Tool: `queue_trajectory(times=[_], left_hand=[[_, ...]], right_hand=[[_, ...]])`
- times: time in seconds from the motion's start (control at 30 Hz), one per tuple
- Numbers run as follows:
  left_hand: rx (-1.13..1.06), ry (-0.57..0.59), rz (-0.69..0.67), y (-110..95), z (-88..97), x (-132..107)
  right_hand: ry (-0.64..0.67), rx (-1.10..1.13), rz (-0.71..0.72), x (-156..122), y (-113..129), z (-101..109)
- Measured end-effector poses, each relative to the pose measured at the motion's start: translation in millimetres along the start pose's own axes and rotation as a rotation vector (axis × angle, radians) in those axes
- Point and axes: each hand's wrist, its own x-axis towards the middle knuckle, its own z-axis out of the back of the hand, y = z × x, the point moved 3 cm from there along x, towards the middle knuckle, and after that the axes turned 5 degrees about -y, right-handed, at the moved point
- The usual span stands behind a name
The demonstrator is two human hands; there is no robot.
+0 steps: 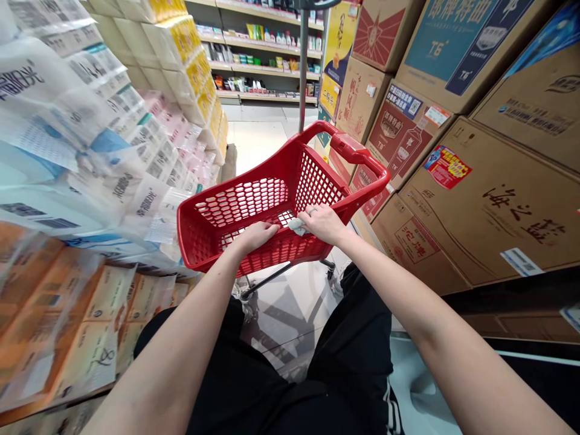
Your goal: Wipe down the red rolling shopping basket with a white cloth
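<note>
A red plastic shopping cart [267, 258] with a lattice basket stands sideways in front of my legs. Its handle [350, 148] points to the right and back. My left hand [257, 234] is closed over the basket's near rim, with the fingertips partly hidden inside. Farther right along the same rim, my right hand [322, 222], with a ring on one finger, presses a crumpled whitish cloth or wipe [296, 226] against the edge. No goods show inside the basket.
Packs of tissue paper [136, 139] rise on the left, with orange packs [49, 302] lower down. Stacked cardboard cartons [489, 199] line the right. A metal pole [303, 72] stands behind the cart. Shelves of bottles [267, 45] close off the back, beyond the tiled floor [249, 136].
</note>
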Motion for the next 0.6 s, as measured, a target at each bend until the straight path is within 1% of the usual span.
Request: queue_trajectory(times=[0.13,0.37,0.47,0.6], left_hand=[[0.024,-0.010,0.009,-5,-2.1,1],[-0.005,-0.033,-0.085,-25,-10.4,3],[0.013,-0.043,-0.069,-33,-13.7,6],[0.028,-0.030,-0.063,-41,-17.9,10]], right_hand=[[0.018,-0.013,0.012,-4,-7,1],[0.014,-0.055,-0.016,-18,-35,5],[0.041,-0.076,-0.040,-21,-46,6],[0.089,-0.110,-0.041,-20,-55,4]])
